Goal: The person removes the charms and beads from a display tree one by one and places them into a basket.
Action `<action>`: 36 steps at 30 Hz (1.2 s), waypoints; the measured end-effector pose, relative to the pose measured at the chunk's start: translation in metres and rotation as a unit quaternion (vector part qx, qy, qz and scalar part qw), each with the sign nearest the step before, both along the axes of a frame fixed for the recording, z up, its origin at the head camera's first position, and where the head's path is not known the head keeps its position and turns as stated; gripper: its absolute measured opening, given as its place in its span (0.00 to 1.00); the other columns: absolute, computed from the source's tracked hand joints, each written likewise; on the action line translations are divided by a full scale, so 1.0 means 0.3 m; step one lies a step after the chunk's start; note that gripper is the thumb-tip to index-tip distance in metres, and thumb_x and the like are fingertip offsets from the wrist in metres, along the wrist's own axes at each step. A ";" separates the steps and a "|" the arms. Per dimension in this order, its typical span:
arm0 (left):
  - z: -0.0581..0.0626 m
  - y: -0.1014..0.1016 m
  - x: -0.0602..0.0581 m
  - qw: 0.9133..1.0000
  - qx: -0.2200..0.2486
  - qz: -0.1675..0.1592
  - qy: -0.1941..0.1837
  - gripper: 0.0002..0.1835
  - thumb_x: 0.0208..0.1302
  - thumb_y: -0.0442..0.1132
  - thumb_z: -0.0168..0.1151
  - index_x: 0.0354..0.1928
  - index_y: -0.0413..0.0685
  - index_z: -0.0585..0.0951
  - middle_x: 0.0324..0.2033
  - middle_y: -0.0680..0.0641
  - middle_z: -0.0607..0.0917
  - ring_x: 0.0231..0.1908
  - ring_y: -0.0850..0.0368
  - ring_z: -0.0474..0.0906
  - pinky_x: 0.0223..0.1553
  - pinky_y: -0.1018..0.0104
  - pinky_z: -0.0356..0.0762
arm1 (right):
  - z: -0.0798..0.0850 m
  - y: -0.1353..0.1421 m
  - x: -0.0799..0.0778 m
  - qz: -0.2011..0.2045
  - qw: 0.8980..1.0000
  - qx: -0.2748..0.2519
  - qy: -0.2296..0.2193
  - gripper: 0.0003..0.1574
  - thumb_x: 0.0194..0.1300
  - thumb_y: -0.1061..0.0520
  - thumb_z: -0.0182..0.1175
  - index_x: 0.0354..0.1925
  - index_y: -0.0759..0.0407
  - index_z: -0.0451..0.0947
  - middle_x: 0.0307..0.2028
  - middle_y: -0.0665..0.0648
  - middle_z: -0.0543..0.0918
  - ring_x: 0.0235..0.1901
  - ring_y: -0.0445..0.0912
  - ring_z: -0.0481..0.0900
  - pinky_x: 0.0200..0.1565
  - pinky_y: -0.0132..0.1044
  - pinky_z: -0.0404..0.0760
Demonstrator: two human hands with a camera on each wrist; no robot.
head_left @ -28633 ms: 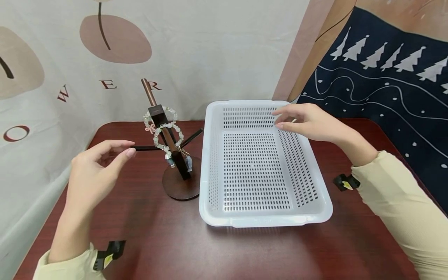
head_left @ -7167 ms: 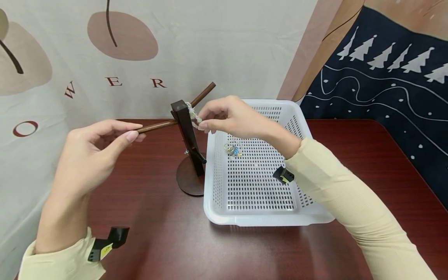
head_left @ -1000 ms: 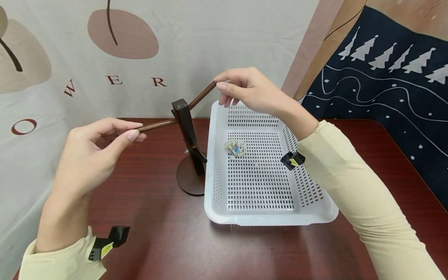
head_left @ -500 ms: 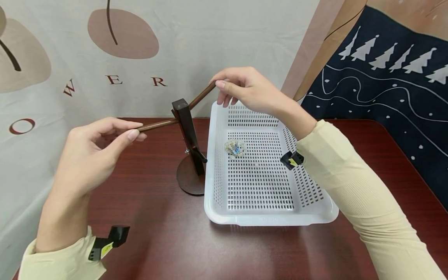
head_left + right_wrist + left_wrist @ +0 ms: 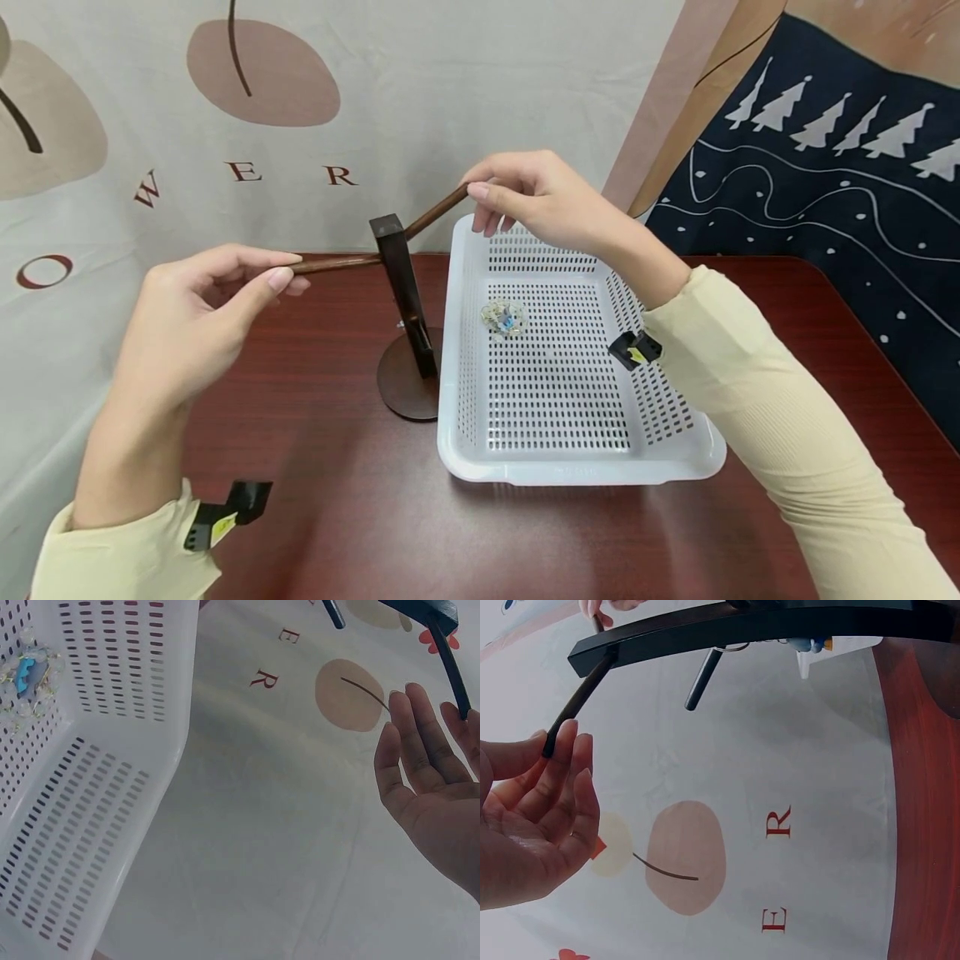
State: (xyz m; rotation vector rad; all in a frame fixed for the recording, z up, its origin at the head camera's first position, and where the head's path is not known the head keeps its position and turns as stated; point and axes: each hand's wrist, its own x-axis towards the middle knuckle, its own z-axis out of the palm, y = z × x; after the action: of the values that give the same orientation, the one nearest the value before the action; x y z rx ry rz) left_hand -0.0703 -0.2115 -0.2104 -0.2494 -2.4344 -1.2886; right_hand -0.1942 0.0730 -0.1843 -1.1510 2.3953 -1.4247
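Note:
A dark wooden jewelry stand [image 5: 403,292] has a slanted post, a round base [image 5: 397,398] and a top crossbar [image 5: 341,264]. My left hand [image 5: 191,321] pinches the crossbar's left end between thumb and fingers. The crossbar's other end is pinched by my right hand [image 5: 551,204], its remaining fingers loosely extended in the right wrist view. Inside the white basket [image 5: 577,473] lies a small heap of clear beaded bracelets [image 5: 502,320] with a blue charm. In the left wrist view, a lower peg [image 5: 701,682] juts from the post, with a thin ring and blue charm [image 5: 808,645] close by.
The perforated basket stands directly right of the stand, overlapping its base in the head view. Underneath is a reddish-brown table [image 5: 322,492]. A pale printed cloth [image 5: 480,92] hangs behind, with a dark tree-patterned cloth [image 5: 825,192] at the right.
Earlier, beaded bracelets hung on the stand and the basket held none; later my right hand gripped one at the crossbar. Within the last half second, the stand has turned slightly between both hands.

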 end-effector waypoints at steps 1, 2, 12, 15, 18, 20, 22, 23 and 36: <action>0.000 0.000 -0.003 1.000 0.002 0.003 -0.001 0.08 0.61 0.34 0.60 0.40 0.39 0.82 0.25 0.59 0.83 0.29 0.66 0.79 0.32 0.79 0.70 | 0.000 0.002 0.002 -0.001 1.000 0.002 0.004 0.13 0.68 0.61 0.50 0.46 0.67 0.76 0.28 0.61 0.82 0.31 0.49 0.79 0.38 0.38 0.75; -0.001 0.000 -0.006 1.000 0.005 0.007 -0.001 0.08 0.61 0.35 0.60 0.40 0.39 0.82 0.25 0.59 0.83 0.29 0.66 0.79 0.33 0.79 0.70 | 0.000 0.004 0.004 -0.001 1.000 0.004 0.008 0.13 0.68 0.61 0.50 0.46 0.66 0.76 0.28 0.61 0.82 0.31 0.49 0.79 0.38 0.38 0.75; -0.049 0.028 0.001 0.998 0.017 0.050 -0.031 0.15 0.61 0.40 0.61 0.49 0.42 0.79 0.25 0.65 0.83 0.28 0.70 0.79 0.32 0.80 0.70 | 0.004 0.009 0.020 0.003 0.999 0.004 0.034 0.12 0.67 0.61 0.51 0.45 0.66 0.77 0.27 0.57 0.82 0.30 0.47 0.79 0.37 0.37 0.74; -0.073 0.045 0.014 0.997 -0.016 0.046 -0.057 0.17 0.61 0.44 0.61 0.49 0.44 0.79 0.26 0.62 0.84 0.29 0.72 0.78 0.31 0.79 0.67 | 0.005 0.008 0.021 0.007 0.999 0.001 0.038 0.12 0.67 0.62 0.51 0.45 0.66 0.77 0.26 0.57 0.82 0.30 0.47 0.79 0.37 0.37 0.74; -0.101 0.071 0.026 0.996 -0.033 0.023 -0.077 0.17 0.60 0.45 0.61 0.49 0.47 0.79 0.31 0.54 0.85 0.30 0.71 0.78 0.31 0.79 0.68 | 0.006 0.007 0.023 0.008 0.999 0.000 0.038 0.12 0.67 0.62 0.51 0.45 0.66 0.77 0.27 0.57 0.82 0.30 0.47 0.79 0.37 0.37 0.74; -0.121 0.092 0.035 0.995 -0.042 0.011 -0.087 0.17 0.60 0.46 0.61 0.50 0.48 0.79 0.33 0.51 0.85 0.31 0.71 0.78 0.33 0.79 0.69 | 0.006 0.008 0.023 0.006 0.999 0.002 0.039 0.12 0.67 0.62 0.51 0.45 0.66 0.77 0.27 0.57 0.82 0.30 0.47 0.79 0.36 0.37 0.74; -0.138 0.115 0.043 0.995 -0.044 -0.003 -0.090 0.17 0.60 0.46 0.61 0.50 0.49 0.79 0.34 0.50 0.85 0.32 0.68 0.78 0.34 0.78 0.71 | 0.005 0.009 0.022 0.002 0.999 0.007 0.036 0.12 0.67 0.62 0.51 0.45 0.66 0.77 0.27 0.57 0.82 0.30 0.47 0.79 0.37 0.37 0.74; -0.145 0.126 0.047 0.995 -0.045 -0.009 -0.092 0.17 0.60 0.46 0.61 0.50 0.49 0.79 0.34 0.51 0.84 0.32 0.67 0.79 0.33 0.77 0.71 | 0.006 0.010 0.023 0.000 0.999 0.010 0.034 0.12 0.67 0.61 0.51 0.46 0.66 0.77 0.27 0.57 0.82 0.30 0.47 0.79 0.37 0.37 0.74; -0.198 0.239 0.067 0.998 -0.024 -0.012 -0.053 0.14 0.53 0.41 0.68 0.41 0.45 0.82 0.29 0.53 0.84 0.26 0.64 0.79 0.30 0.73 0.75 | 0.001 0.012 0.020 0.001 0.999 0.005 0.033 0.12 0.67 0.61 0.51 0.45 0.66 0.77 0.27 0.56 0.82 0.30 0.48 0.79 0.37 0.37 0.74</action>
State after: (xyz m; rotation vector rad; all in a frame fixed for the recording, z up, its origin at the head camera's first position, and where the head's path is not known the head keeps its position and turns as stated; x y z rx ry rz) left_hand -0.0503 -0.1397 -0.2698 -0.2291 -2.5605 -1.2845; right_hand -0.1882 0.0767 -0.1840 -1.2177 2.4408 -1.3945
